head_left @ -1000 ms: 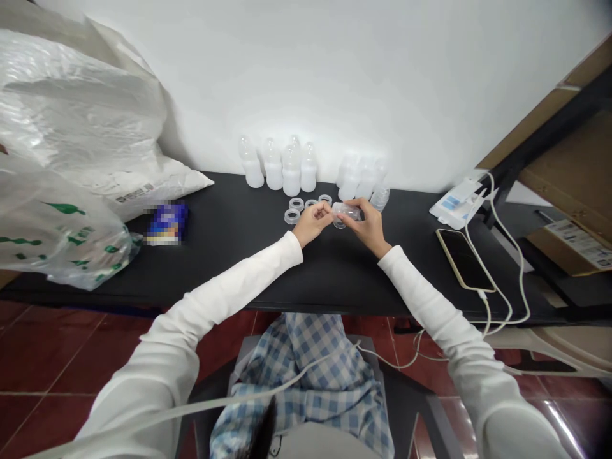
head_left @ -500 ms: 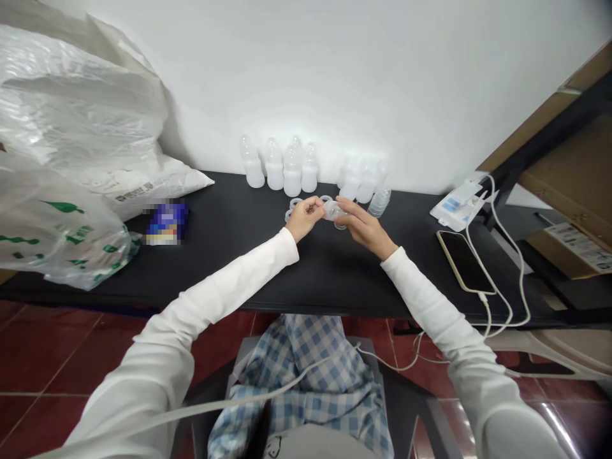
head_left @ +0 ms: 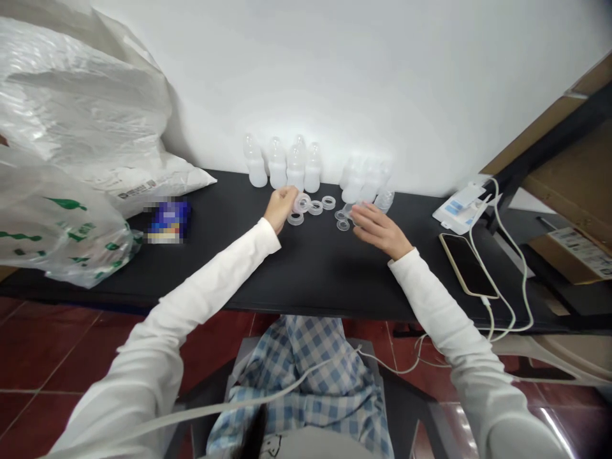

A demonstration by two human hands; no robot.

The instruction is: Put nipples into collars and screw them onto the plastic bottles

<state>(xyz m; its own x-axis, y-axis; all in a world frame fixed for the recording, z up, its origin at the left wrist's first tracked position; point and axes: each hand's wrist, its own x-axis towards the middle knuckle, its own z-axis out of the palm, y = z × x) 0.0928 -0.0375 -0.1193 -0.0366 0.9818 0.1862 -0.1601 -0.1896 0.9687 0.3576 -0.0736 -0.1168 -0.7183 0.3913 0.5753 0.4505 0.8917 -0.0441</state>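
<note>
Left hand and right hand have parted over the black table.

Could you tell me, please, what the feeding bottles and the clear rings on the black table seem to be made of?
The milky feeding bottles look like translucent plastic with a frosted, matte finish, because light glows softly through their walls. The clear rings also seem to be plastic or possibly silicone, smooth and glossy; the black table top shows through them. The look alone cannot settle which.
</note>
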